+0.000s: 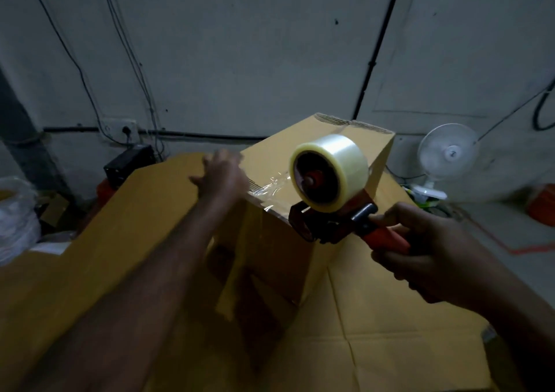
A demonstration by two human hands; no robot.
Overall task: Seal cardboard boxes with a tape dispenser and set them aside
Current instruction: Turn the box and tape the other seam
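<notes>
Left hand [220,171] spread flat on the box [312,241] top, blurred, probably smoothing tape. Box stands centre on flattened cardboard [390,316]. Right hand [420,250] grips the tape dispenser [330,199] at the near edge — sealing underway; tear off next.

A brown cardboard box [315,157] stands at the centre on flattened cardboard sheets [390,331]. The right hand [426,247] grips the orange handle of a tape dispenser [330,211], which carries a clear tape roll [330,172] over the box's near top edge. A crinkled strip of tape [267,190] runs from the roll leftward across the box top. The left hand [222,172], blurred, lies flat with fingers spread on the box's left top edge. A white fan [447,154] stands far right by the grey wall [240,46].
</notes>
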